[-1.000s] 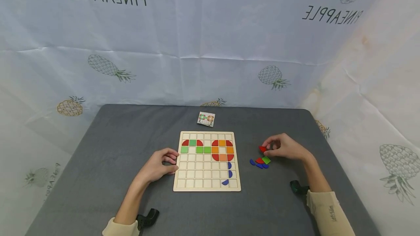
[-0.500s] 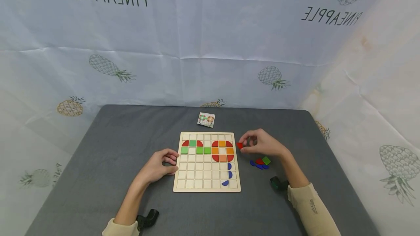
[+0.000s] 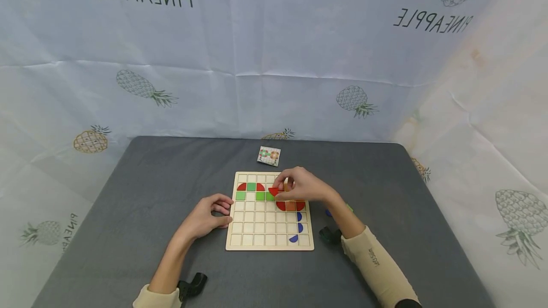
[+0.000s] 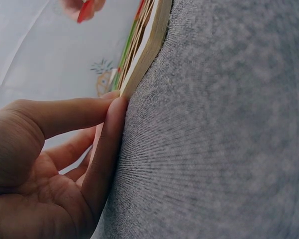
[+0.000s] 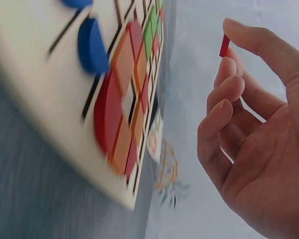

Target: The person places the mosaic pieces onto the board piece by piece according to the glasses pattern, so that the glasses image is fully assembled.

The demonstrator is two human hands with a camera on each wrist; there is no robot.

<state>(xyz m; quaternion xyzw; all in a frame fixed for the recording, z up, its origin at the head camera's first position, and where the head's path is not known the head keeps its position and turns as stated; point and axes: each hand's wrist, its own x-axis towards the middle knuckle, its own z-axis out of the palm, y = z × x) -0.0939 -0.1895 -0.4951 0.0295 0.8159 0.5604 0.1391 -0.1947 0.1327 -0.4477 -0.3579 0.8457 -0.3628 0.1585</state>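
Note:
A light wooden grid board (image 3: 259,215) lies on the grey table, with red, green, orange and blue pieces on it. At its left edge, my left hand (image 3: 208,216) touches the rim with thumb and fingers; the left wrist view shows thumb and fingertip at the board's edge (image 4: 148,52). My right hand (image 3: 304,186) is over the upper part of the board, pinching a red piece (image 3: 273,191) between thumb and finger. In the right wrist view the red piece (image 5: 224,46) is seen edge-on, held above the board. Under the right hand, some orange and red pieces are partly hidden.
A small pattern card (image 3: 269,156) lies behind the board. Right of the board, a blue piece (image 3: 328,213) and a green piece (image 3: 349,207) show beside my right forearm, which hides the rest of that pile. A patterned white cloth (image 3: 274,108) hangs behind the table.
My right hand has moved left from the loose pieces to over the board, carrying the red piece. My left hand stays at the board's left edge.

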